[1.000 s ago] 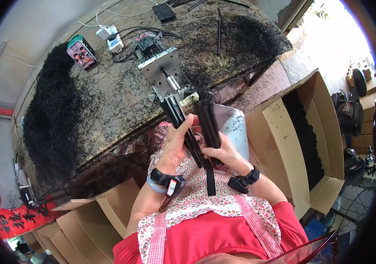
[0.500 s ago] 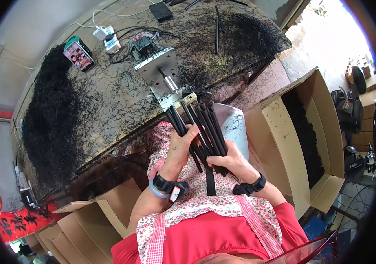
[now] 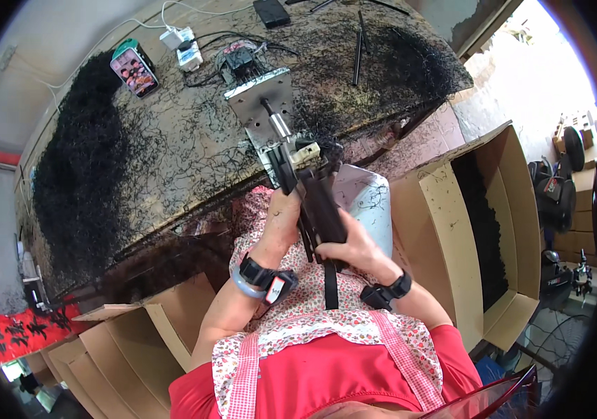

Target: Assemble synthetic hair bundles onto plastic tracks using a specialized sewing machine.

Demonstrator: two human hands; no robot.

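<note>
My left hand [image 3: 282, 218] is closed round a few thin black rods [image 3: 281, 167], their far ends up beside the silver cylinder [image 3: 279, 126] of a small machine. In my right hand [image 3: 355, 246] is a thicker bundle of black rods [image 3: 324, 209], tilted away from me and blurred by motion. The two hands are close together over my lap, just off the table's front edge. Behind the cylinder stands a metal plate [image 3: 262, 105], with a motor [image 3: 239, 64] and wires at its back. A small pale block [image 3: 305, 153] is near the rods' tips.
Black shavings cover much of the wooden table [image 3: 172, 153], heaped at left [image 3: 78, 188] and right. A phone [image 3: 134, 72] leans near a power strip [image 3: 188, 56]. Loose rods [image 3: 359, 56] lie farther back. Cardboard boxes stand at right [image 3: 445, 237] and lower left [image 3: 127, 356]; the right one holds black material.
My left hand has brought its rods up toward the silver cylinder. The bundle in my right hand has turned and blurs. The whole view has shifted slightly.
</note>
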